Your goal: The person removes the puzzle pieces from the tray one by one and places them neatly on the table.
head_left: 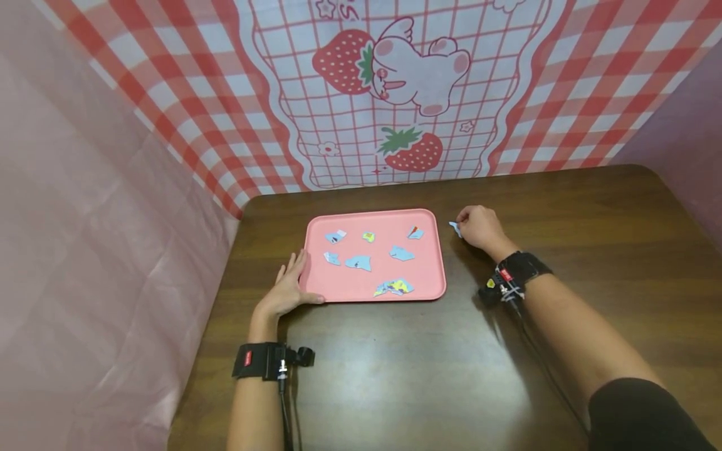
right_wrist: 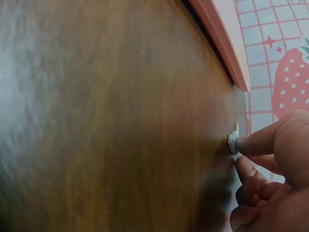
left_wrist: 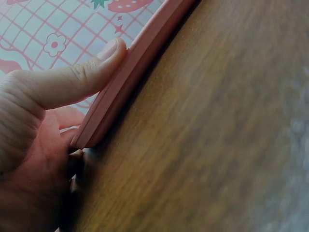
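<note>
Head view showed a small blue puzzle piece [head_left: 455, 230] just beyond the right side of the pink tray [head_left: 430, 269], level with its far half. The right hand [head_left: 482, 228] pinched it narrowly between thumb and fingers; whether it touched the table [head_left: 361, 363] beside the tray, I could not tell. The left hand [head_left: 289, 289] was spread wide around the tray's near left corner, thumb along the near rim, fingers along the left side.

By its pale cut edge in the right wrist view, the piece looked like stiff board, probably light, somewhat smooth and liable to bend or fray at thin tips; a gentle hold on its broader part seemed best. Its visible narrow tip pointed toward the tray, and its long axis, partly hidden by fingers, slanted from far left to near right. More pieces [head_left: 402, 253] lay scattered inside the tray, whose own long axis ran side to side.
</note>
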Tool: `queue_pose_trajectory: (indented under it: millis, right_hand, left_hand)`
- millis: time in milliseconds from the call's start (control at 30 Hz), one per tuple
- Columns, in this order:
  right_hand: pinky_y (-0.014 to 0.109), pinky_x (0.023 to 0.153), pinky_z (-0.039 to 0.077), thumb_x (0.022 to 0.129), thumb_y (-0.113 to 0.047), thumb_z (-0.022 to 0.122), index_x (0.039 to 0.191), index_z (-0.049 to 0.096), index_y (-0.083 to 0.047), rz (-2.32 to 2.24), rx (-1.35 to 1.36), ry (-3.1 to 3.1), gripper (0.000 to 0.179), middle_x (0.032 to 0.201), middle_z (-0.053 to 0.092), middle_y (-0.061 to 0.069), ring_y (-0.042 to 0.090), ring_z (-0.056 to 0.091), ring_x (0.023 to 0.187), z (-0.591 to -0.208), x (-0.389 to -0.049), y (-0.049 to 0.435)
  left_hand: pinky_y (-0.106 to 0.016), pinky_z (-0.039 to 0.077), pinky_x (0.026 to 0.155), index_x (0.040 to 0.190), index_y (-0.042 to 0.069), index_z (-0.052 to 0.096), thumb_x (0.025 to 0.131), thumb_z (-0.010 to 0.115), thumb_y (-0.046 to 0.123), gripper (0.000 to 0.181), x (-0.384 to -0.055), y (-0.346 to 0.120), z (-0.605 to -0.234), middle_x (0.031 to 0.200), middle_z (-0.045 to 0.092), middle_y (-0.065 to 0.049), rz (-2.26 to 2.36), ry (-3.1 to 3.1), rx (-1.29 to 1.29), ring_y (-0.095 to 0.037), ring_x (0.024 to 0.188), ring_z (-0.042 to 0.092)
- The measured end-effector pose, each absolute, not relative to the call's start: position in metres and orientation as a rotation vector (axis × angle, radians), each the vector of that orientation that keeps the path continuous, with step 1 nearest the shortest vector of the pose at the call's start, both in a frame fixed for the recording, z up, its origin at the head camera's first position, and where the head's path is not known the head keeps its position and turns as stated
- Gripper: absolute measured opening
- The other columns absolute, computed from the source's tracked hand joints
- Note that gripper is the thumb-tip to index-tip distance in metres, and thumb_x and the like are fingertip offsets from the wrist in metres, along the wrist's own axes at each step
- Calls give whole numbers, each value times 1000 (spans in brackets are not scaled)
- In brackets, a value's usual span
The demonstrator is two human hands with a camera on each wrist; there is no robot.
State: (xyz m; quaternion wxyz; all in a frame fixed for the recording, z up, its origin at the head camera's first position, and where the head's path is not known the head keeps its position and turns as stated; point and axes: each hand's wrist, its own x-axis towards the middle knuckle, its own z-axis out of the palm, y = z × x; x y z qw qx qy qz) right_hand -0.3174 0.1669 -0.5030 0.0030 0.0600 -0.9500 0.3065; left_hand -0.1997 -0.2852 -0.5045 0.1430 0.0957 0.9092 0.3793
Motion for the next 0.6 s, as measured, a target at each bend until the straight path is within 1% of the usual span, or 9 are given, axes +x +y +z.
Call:
queue_pose_trajectory:
  millis: [133, 267, 433, 533, 600]
  right_hand:
    - [53, 76, 50, 84, -10, 61, 93, 73, 0, 946, 184, -2971, 18, 92, 70, 18, 40, 62, 88, -498, -321, 169]
    - [52, 78, 50, 86, -11, 58, 95, 74, 0, 936, 209, -2968, 21, 91, 70, 17, 39, 61, 87, -493, -324, 169]
    - [49, 74, 50, 89, -13, 58, 96, 73, 1, 978, 272, -2969, 22, 76, 69, 11, 34, 64, 77, -488, -323, 162]
    - [49, 78, 51, 91, -13, 59, 98, 73, 1, 999, 302, -2970, 21, 80, 71, 13, 35, 65, 81, -488, -321, 155]
    - [51, 80, 51, 91, -13, 59, 98, 73, 1, 990, 323, -2971, 21, 87, 72, 15, 36, 66, 87, -490, -319, 149]
  left_hand:
    - [-50, -9, 120, 162, 4, 4, 76, 87, 37, 124, -201, -284, -504, 168, 2, -15, 1096, 2620, 285, -29, 154, -9]
    - [-50, -9, 120, 162, 4, 5, 75, 87, 37, 124, -202, -284, -503, 168, 1, -16, 1102, 2615, 280, -29, 154, -9]
    - [-50, -9, 120, 162, 3, 5, 75, 87, 36, 124, -202, -286, -503, 168, 2, -15, 1072, 2629, 277, -28, 154, -9]
    - [-50, -8, 120, 162, 4, 4, 75, 87, 37, 125, -201, -287, -504, 168, 2, -14, 1062, 2627, 273, -27, 154, -9]
    - [-50, -8, 120, 162, 4, 4, 75, 87, 37, 125, -201, -287, -505, 168, 1, -14, 1069, 2620, 269, -27, 154, -9]
